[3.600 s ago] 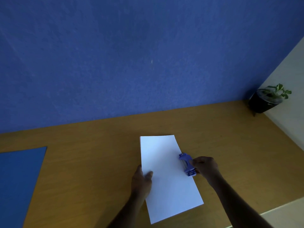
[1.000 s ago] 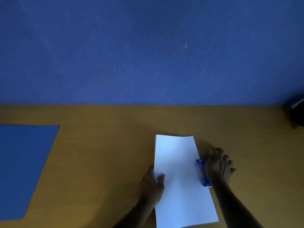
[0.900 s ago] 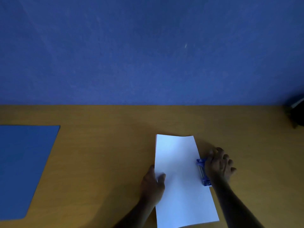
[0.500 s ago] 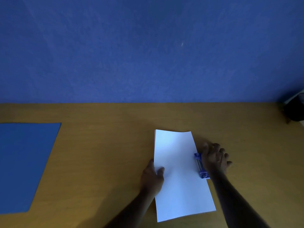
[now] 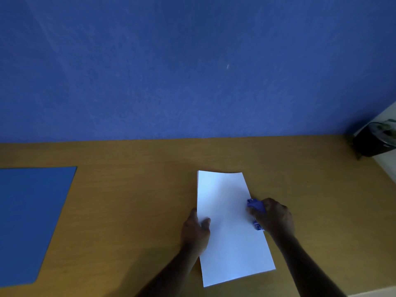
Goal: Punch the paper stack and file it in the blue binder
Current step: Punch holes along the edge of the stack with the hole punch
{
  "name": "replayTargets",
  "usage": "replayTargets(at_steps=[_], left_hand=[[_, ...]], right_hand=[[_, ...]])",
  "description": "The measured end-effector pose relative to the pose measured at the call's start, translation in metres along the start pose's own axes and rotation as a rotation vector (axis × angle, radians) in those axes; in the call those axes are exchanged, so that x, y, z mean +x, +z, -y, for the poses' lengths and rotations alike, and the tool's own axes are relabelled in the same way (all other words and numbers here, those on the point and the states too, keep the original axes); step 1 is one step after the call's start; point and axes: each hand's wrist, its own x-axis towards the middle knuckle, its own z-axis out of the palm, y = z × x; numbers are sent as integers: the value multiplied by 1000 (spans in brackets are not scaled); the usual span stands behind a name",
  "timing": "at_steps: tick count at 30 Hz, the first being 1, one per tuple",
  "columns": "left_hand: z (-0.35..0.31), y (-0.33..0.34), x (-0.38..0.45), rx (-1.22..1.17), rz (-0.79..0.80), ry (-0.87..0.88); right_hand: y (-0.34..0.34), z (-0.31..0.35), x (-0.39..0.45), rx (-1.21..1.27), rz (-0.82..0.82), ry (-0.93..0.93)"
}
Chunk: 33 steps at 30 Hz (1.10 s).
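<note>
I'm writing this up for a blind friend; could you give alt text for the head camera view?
A person's right hand grips a blue punch on the right edge of a white paper stack, while the left hand steadies the left edge. A blue binder lies far left on the wooden desk.

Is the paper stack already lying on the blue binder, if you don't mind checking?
No, the paper stack lies on the bare desk, well apart from the blue binder at the left.

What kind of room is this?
Probably a home or office desk: a wooden desk against a blue wall, with a paper stack, blue binder and small potted plant.
</note>
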Motion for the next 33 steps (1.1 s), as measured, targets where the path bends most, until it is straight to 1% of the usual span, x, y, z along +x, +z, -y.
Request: replayTargets(at_steps=[4,12,13,15,16,17,18,19,21,22,23,25,27,28,30,31,32,33], left_hand=[[-1,-6,-2,-31,-7,-18],[8,-36,-4,-112,-67,-35],[10,-41,-4,-112,-78,-31],[13,-48,-3,-133,-103,-16],[15,-51,-2,-163,-117,-5],[15,-54,-1,-208,-123,10],[14,-58,-1,-262,-130,28],[13,-61,0,-318,-139,47],[10,-67,3,-424,-135,64],[10,-69,4,-473,-120,57],[9,-71,6,-507,-101,47],[5,-77,6,-506,-87,20],[-1,-81,5,-461,-114,29],[-7,-83,2,-393,-140,36],[-26,-86,-9,-241,-243,63],[-37,-86,-16,-232,-242,95],[-50,-86,-24,-308,-184,130],[-64,-86,-32,-430,-82,138]], right_hand=[[-4,6,-6,27,3,24],[-6,10,-11,-38,-5,32],[-5,12,-13,-62,-45,31],[-7,21,-19,-46,-196,-25],[-8,27,-22,8,-262,-73],[-10,35,-25,84,-277,-114],[-13,43,-27,160,-228,-133],[-16,51,-30,224,-123,-120],[-17,63,-30,346,112,-37],[-17,65,-30,429,191,3],[-16,65,-31,523,242,32],[-10,62,-28,680,282,65],[-17,68,-33,712,231,30],[-24,73,-36,724,185,-2],[-35,82,-42,699,83,-101],[-42,89,-47,639,23,-149],[-48,96,-53,554,-56,-215],[-53,102,-61,462,-150,-303]])
